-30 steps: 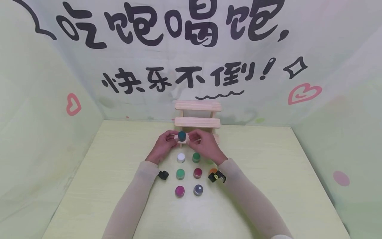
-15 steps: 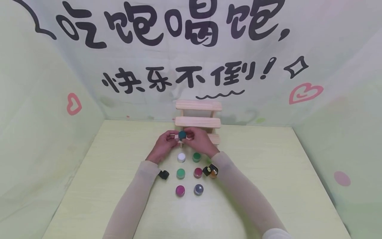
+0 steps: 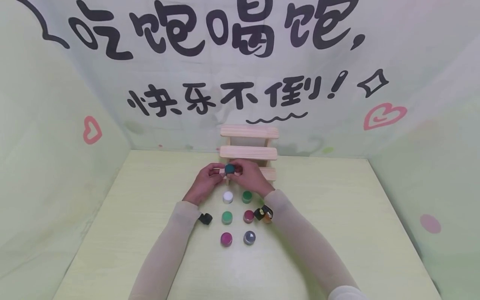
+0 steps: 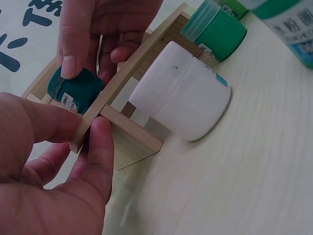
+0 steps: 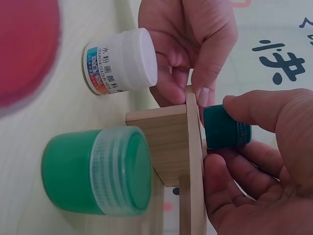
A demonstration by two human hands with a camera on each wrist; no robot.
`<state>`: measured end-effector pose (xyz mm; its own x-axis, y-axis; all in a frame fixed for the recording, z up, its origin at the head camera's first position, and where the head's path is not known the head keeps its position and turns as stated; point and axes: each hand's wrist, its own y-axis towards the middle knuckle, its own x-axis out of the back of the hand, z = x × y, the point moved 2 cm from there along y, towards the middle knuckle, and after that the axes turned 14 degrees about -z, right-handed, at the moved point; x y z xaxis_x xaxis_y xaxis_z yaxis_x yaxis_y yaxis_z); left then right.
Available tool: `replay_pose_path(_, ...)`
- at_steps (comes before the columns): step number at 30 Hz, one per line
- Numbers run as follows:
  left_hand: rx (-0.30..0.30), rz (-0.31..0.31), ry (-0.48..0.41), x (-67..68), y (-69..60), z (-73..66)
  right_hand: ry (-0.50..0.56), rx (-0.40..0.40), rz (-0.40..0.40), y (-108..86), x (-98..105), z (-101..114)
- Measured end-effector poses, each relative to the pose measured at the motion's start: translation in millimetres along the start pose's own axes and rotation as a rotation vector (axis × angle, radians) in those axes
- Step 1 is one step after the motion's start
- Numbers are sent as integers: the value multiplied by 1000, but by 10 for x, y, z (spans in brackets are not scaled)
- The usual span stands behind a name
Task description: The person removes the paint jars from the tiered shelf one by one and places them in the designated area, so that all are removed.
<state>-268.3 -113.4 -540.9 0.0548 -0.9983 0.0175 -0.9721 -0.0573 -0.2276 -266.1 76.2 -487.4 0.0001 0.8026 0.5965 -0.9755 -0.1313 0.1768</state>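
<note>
A three-step wooden stand (image 3: 249, 153) stands at the back of the table, against the fabric wall. On the left part of its lowest step sits a dark teal paint jar (image 3: 229, 168), cap up. My right hand (image 3: 250, 176) pinches this jar between thumb and fingers, as the right wrist view also shows with the teal jar (image 5: 226, 126). At the step's left end, my left hand (image 3: 205, 181) grips the board between thumb and fingers, close beside the jar. In the left wrist view the left thumb lies above the board and fingers lie under it.
Before the stand are a white jar (image 3: 227, 197), green jar (image 3: 246, 196), light green jar (image 3: 226, 218), crimson jar (image 3: 248, 216), magenta jar (image 3: 226, 239) and greyish-purple jar (image 3: 249, 238). An orange jar (image 3: 267, 218) is partly hidden by the right wrist camera.
My right hand has moved left from beside the teal jar and now holds it. The jar has shifted very slightly. My left hand stays at the step's end.
</note>
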Motion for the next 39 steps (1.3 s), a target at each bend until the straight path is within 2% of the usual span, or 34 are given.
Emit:
replay_pose_path(9,-3,-5,10,11,12,18,6,-30,-1,-115,78,-10)
replay_pose_path(19,23,-6,22,4,17,-3,65,-57,-19,-284,236,-46)
replay_pose_path(26,35,-7,10,0,13,-4,68,-93,-23,-404,327,-50)
replay_pose_path(31,33,-8,-3,-1,19,-10,90,-64,-33,-494,418,-33)
replay_pose_path(39,-1,-22,32,-10,22,-11,111,-33,-50,-667,536,-91)
